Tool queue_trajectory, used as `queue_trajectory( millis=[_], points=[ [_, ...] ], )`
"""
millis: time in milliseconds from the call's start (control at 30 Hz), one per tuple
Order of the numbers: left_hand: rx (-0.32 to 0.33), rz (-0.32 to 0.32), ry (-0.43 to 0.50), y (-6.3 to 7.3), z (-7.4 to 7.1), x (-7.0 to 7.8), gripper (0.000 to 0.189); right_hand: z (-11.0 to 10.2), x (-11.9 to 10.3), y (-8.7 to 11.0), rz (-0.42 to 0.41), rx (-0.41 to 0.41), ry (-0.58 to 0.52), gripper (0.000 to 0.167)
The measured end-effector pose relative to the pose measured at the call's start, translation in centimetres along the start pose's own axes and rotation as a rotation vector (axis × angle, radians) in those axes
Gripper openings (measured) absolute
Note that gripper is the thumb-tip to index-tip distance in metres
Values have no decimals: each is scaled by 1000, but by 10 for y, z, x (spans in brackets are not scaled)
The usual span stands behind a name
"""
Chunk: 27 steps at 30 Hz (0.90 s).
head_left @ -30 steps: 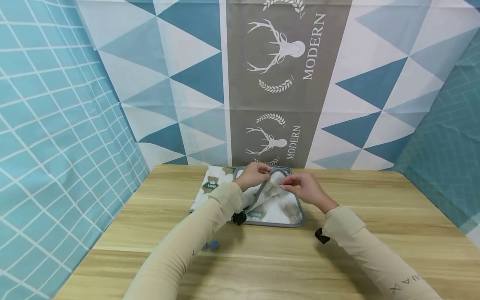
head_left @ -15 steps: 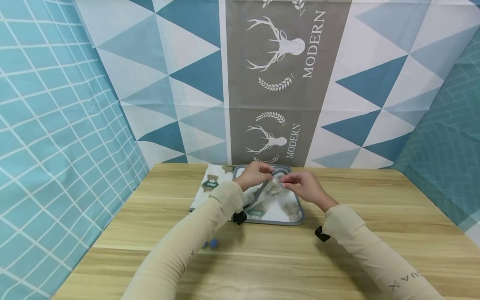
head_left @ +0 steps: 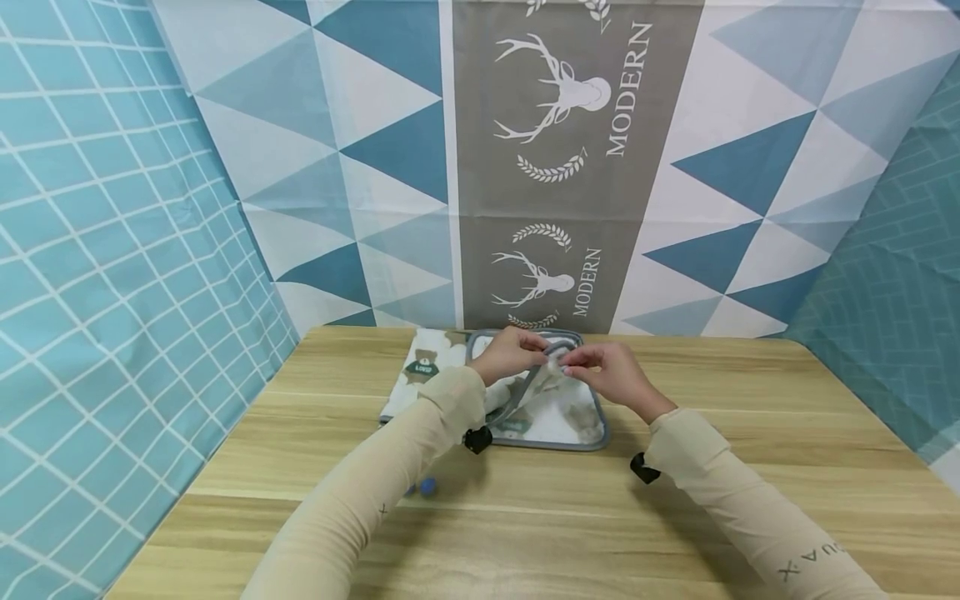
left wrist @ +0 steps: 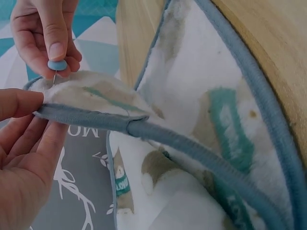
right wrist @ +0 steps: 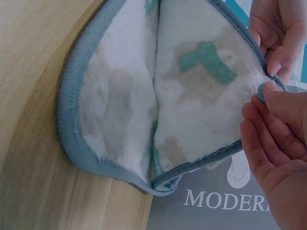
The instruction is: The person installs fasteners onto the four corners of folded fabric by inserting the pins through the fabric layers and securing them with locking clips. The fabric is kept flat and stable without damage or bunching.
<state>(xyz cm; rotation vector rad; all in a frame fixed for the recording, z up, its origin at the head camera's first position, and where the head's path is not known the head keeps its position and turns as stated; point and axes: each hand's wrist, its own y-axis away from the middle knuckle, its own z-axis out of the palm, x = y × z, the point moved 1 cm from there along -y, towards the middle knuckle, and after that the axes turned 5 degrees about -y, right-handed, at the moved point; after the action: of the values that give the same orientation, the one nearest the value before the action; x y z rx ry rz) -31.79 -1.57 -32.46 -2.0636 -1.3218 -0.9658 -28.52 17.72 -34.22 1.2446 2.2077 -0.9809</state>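
Bear cloth (right wrist: 201, 110) is pinched by your left hand (head_left: 510, 353); your right hand (head_left: 611, 377) pinches a blue pin (left wrist: 57, 65), its tip maybe touching fluff.

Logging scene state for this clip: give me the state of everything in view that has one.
Bear-print cloth: folded, one edge lifted
Blue-headed pin: held, tip at the cloth; piercing unclear
Left hand: pinching the cloth's edge
Right hand: pinching the pin's head
Two small blue items: on the table, one partly behind the left sleeve
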Motion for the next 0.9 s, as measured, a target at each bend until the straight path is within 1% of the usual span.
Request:
queue_trajectory(
  millis=[133,233,333,400,467,533,600,667,733,800,900],
  points=[
    [-21,-15,4,0,4,-1,24,1,0,1,9,13,2,12],
    [-33,-14,-4,0,5,-1,24,1,0,1,26,28,-13,11],
    [-26,-2,-4,1,4,1,25,1,0,0,35,65,-19,10],
    [-27,3,-2,1,3,2,25,2,0,-1,28,107,-13,9],
    [-29,5,3,1,3,3,25,1,0,-1,7,147,1,13],
    [-34,5,9,1,3,4,24,1,1,-1,-23,183,31,21],
    [-36,6,10,0,4,3,24,1,3,-1,-66,199,74,30],
    [-39,9,15,1,5,2,23,1,4,-2,-115,194,113,38],
    [-49,17,16,1,5,1,23,2,6,-2,-156,169,138,41],
    [-69,37,25,2,5,0,23,3,7,-1,-179,135,149,37],
    [-112,58,39,8,2,-2,24,4,7,0,-173,96,147,23]
  ],
)
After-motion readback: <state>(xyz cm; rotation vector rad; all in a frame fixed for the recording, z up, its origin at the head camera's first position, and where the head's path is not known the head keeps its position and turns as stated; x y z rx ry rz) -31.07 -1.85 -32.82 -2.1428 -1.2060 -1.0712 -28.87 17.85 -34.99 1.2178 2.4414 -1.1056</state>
